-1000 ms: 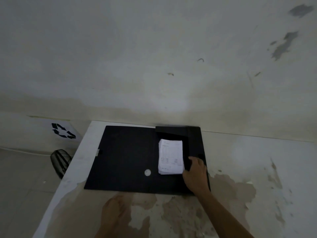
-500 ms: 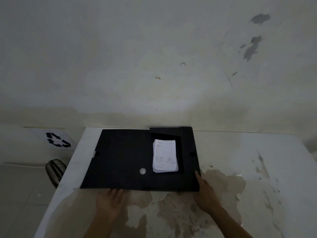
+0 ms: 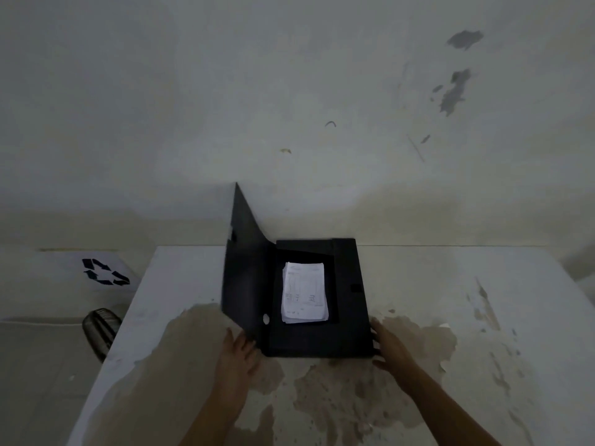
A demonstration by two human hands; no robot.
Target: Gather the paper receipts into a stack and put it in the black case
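receipts [image 3: 304, 292] lay stacked in the black case [image 3: 322, 339] on the bench [image 3: 418, 284]. left hand [image 3: 236, 352], fingers straight, propped the half-raised lid [image 3: 248, 278]; right hand [image 3: 391, 347] lay flat at the case corner. lid might slip and slam, scattering the stack.

We take this for a plain, run-down back room used for paperwork, not a kitchen or a workshop, though we cannot say what building it belongs to. The wall [image 3: 289, 91] is bare plaster, yellowed low down and marked with dark patches [image 3: 454, 91]. The white tabletop [image 3: 450, 284] has lost its paint in wide brown areas. To the left we see a white surface printed with a black recycling symbol [image 3: 104, 272] and a dark mesh bin [image 3: 101, 329] on a pale floor [image 3: 32, 365]. A black case [image 3: 318, 339] holding paper receipts [image 3: 304, 292] suggests clerical work. The light is dim.
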